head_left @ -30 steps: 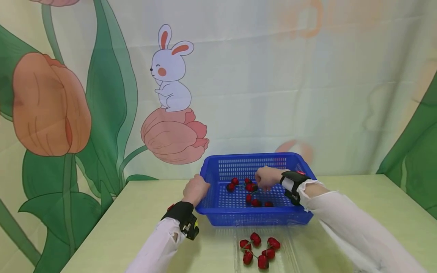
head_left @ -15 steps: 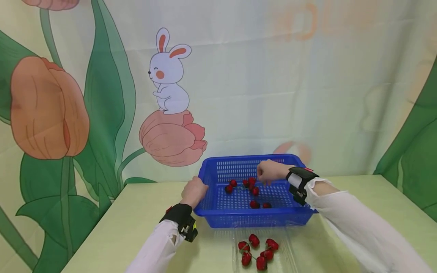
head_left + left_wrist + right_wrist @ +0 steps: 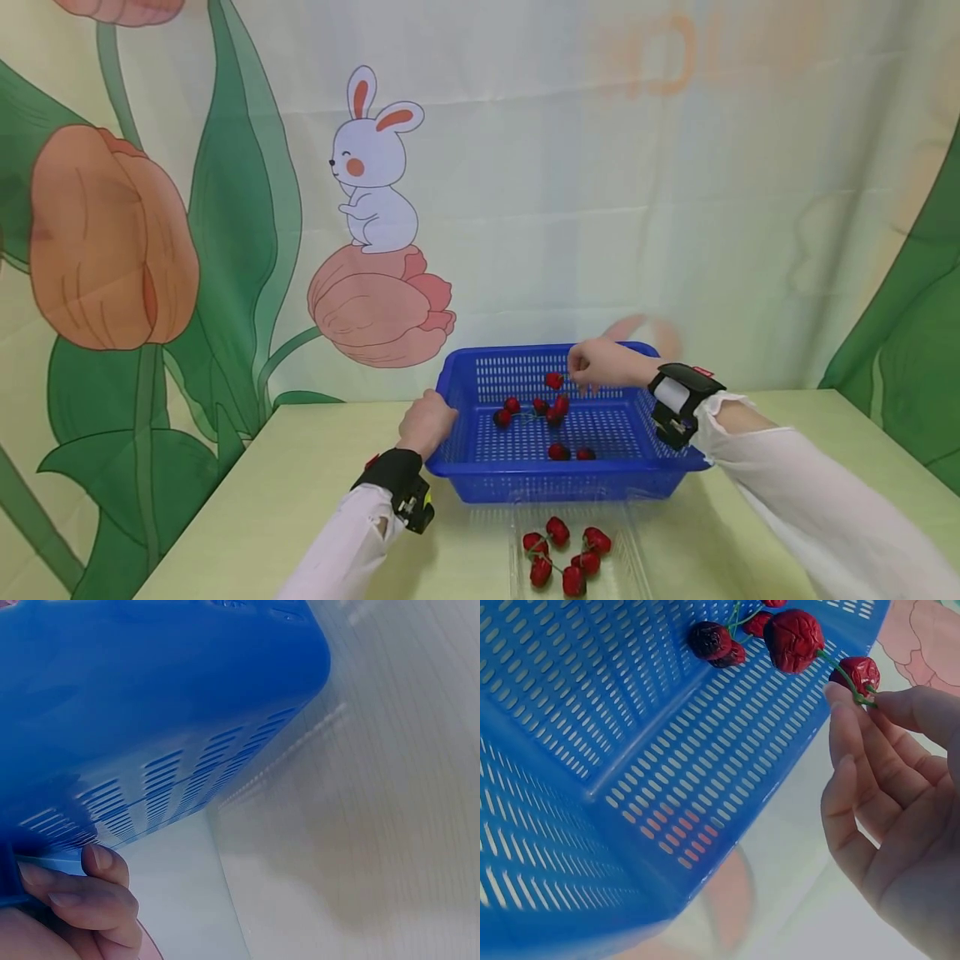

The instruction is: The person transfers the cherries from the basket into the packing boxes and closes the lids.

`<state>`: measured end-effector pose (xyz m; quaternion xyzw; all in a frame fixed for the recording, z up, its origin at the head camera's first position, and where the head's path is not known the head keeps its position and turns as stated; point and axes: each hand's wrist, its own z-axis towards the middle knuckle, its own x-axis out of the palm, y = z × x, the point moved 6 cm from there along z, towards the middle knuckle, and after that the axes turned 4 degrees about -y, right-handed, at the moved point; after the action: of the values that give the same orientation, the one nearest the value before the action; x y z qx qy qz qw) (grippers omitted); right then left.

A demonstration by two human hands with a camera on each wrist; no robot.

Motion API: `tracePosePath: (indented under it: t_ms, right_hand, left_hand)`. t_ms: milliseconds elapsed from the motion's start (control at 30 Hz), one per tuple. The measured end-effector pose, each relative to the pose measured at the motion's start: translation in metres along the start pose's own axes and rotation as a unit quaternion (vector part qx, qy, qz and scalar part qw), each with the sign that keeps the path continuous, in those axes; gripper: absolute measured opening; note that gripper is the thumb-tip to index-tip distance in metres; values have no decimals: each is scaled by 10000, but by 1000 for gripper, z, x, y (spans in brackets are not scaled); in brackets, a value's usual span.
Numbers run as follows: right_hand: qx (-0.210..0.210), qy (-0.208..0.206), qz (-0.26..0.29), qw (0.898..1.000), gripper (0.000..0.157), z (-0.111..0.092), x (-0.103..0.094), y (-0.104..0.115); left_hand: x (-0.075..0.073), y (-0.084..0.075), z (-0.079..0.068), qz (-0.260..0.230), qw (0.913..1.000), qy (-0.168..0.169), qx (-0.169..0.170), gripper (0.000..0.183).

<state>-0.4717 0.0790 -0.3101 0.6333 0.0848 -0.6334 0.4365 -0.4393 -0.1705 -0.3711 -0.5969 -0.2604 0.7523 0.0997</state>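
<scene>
A blue plastic basket (image 3: 630,468) stands on the table with several dark red cherries on green stems inside. My left hand (image 3: 427,423) grips its left rim; in the left wrist view the fingers (image 3: 101,904) curl under that rim. Over the back of the basket, my right hand (image 3: 606,364) pinches a green stem (image 3: 864,699) between thumb and fingertips. From this stem hang two cherries, one glossy cherry (image 3: 793,641) and another cherry (image 3: 857,673) partly behind the fingers. Other cherries (image 3: 504,417) lie on the basket floor to the left, and two near the front wall.
A clear plastic tray (image 3: 637,554) with several red cherries (image 3: 540,572) sits in front of the basket, cut off by the lower frame edge. Behind the pale table (image 3: 315,467) hangs a curtain (image 3: 525,208) printed with tulips and a rabbit.
My right hand has risen and shifted slightly right, lifting cherries by their stem off the basket floor. My left hand keeps its hold on the rim.
</scene>
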Motion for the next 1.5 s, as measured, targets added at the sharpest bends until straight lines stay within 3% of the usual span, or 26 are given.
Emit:
tracePosePath:
  t_ms: [600, 867, 1300, 1500]
  right_hand:
    - [-411, -854, -32, 9955, 8, -12, -30, 32]
    - [-614, -891, 141, 9940, 7, -24, -35, 46]
    - [-1323, -842, 226, 9874, 6, -55, -39, 67]
    - [-1328, -591, 457, 9883, 6, -69, -31, 78]
  left_hand:
    - [-1, 0, 2, -120, 9999, 4, 7, 42]
    - [0, 0, 3, -178, 9998, 13, 6, 41]
    - [-1, -1, 0, -58, 10000, 12, 51, 42]
    - [-1, -2, -1, -67, 9999, -10, 86, 41]
